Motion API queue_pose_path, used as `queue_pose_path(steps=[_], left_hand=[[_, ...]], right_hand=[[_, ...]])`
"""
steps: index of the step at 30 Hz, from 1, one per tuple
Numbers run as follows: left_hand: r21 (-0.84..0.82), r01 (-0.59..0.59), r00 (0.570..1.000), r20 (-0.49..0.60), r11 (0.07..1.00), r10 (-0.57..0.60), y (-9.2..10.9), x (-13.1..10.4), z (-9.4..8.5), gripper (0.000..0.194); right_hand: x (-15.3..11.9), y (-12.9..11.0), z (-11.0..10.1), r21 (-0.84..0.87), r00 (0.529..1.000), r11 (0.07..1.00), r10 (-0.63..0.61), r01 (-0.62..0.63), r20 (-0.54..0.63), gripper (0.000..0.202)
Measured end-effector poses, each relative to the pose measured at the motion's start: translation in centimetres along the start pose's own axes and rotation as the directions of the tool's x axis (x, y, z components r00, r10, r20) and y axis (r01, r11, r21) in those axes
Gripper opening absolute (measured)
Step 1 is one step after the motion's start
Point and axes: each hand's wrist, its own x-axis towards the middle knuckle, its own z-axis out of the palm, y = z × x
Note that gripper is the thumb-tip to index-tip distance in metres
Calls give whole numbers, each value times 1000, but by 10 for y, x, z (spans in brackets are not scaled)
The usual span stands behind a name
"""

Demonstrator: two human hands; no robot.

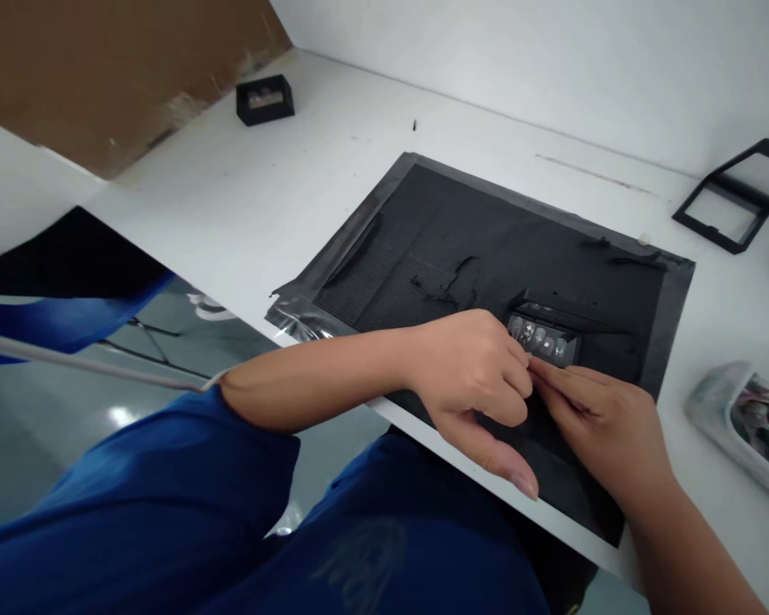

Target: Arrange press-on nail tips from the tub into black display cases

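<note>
A small black box (573,346) with shiny press-on nails (538,337) showing in it lies on the dark mat (384,256). At the box's near side is my left hand (478,371), its thumb stretched away and its other fingers bent, the index fingertip meeting my right hand. My right hand (606,418) pinches at the near edge of the box with its fingers together. Both hands cover the near part of the box, so the exact contact is hidden.
Another small black box (265,100) stands at the back left, near a brown board (115,68). To the right are an unfolded black frame (711,226) with see-through windows and a plastic tub (721,401) of small packed items. Tape edges the mat on the white table (333,120).
</note>
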Motion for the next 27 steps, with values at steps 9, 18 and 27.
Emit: queue_pose_path(steps=[9,18,27], left_hand=[[315,40,968,-248,948,41,-2,-3,-8,51],[257,101,993,-87,961,-81,-1,-4,-10,51],[161,150,988,-4,975,-151,-1,-5,-4,44]], right_hand=[[-1,5,-10,-65,1000,998,0,-1,-23,28],[0,5,-9,-13,998,998,-58,58,34,25],[1,5,-8,-103,993,992,58,-69,-103,27]])
